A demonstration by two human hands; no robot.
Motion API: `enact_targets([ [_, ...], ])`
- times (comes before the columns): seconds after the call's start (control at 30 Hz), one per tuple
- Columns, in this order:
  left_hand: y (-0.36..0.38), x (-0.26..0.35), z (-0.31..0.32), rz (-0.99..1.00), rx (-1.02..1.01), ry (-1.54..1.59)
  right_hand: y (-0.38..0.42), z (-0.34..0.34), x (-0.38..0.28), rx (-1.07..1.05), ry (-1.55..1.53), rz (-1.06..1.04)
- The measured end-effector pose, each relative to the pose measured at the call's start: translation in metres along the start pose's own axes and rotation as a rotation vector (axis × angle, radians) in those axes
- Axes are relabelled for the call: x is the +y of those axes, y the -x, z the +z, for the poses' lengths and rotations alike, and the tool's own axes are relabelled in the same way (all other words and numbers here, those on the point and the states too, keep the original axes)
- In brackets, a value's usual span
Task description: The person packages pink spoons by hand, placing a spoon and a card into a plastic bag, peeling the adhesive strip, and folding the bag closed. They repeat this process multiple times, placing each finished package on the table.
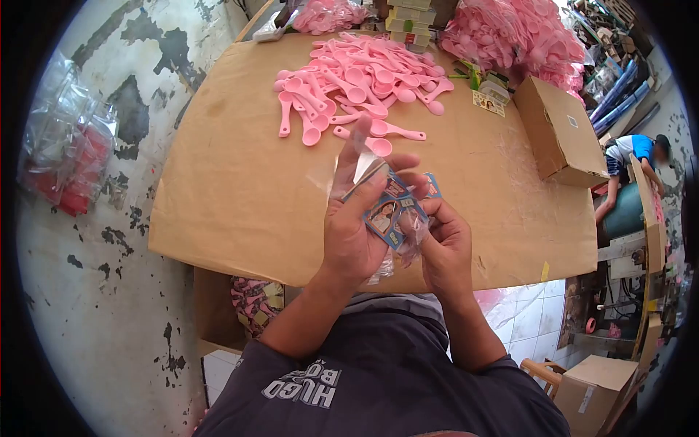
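My left hand is closed around a blue printed card packet with clear plastic about it, held above the near part of the table. My right hand is closed on crumpled clear plastic at the packet's lower right side. Part of another blue card shows behind the right fingers. Just beyond my fingertips lies a loose heap of pink measuring spoons; the closest pink spoon is partly hidden by my left fingers.
A brown-covered table spreads before me. An open cardboard box stands at its right edge, near bags of pink spoons and stacked small boxes. Another person bends over at far right. Plastic bags hang on the left wall.
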State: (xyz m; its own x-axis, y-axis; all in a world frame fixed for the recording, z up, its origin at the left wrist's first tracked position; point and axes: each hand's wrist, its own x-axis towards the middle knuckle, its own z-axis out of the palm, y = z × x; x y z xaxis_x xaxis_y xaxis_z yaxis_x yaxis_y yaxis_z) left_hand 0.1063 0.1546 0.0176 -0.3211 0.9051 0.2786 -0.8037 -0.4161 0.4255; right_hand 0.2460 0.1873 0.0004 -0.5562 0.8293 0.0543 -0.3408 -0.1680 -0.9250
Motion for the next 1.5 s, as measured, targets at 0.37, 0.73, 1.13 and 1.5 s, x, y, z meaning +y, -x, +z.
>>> enact_targets([
  [0.37, 0.005, 0.000, -0.009, -0.065, 0.153, -0.096, -0.008, 0.009, 0.001, 0.181, 0.743, -0.671],
  [0.73, 0.001, 0.049, -0.052, 0.100, 0.377, 0.135, -0.109, -0.045, -0.046, -0.090, 1.191, -0.418],
  [1.13, 0.010, 0.050, -0.051, 0.385, 0.404, -0.155, -0.146, -0.061, -0.025, -0.157, 1.441, -0.380],
  [1.5, 0.003, 0.041, -0.045, 0.427, 0.447, -0.231, -0.017, -0.018, -0.037, -0.217, 0.650, 0.175],
])
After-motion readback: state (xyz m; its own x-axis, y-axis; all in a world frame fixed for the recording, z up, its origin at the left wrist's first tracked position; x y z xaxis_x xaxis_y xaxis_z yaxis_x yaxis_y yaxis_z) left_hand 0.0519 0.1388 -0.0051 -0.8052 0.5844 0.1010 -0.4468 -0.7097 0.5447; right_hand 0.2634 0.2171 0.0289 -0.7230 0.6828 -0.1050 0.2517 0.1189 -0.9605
